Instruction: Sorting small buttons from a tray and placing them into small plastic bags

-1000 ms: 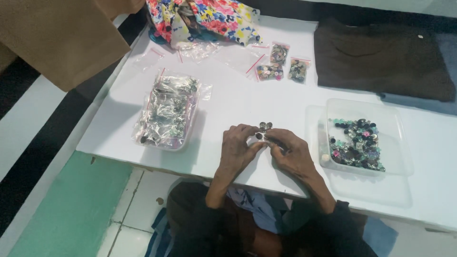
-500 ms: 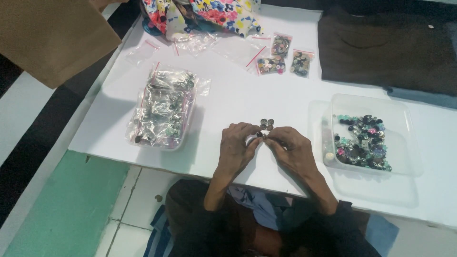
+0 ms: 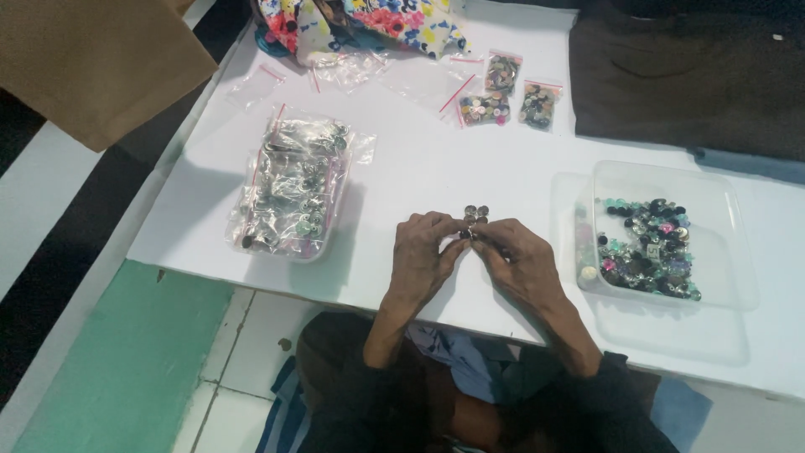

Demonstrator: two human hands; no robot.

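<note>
Partly hidden, small buttons (image 3: 475, 215) sit pinched between left hand (image 3: 426, 256) and right hand (image 3: 516, 262).

Whatever the fingers (image 3: 459, 239) of both hands pinch is too small to tell, the single pieces in the clear tub (image 3: 728, 220) blur together, and the top edge cuts off the flowered cloth (image 3: 369, 21) and dark cloth (image 3: 679, 75).

Even bright overhead light, soft shadows, slightly blurred detail.
</note>
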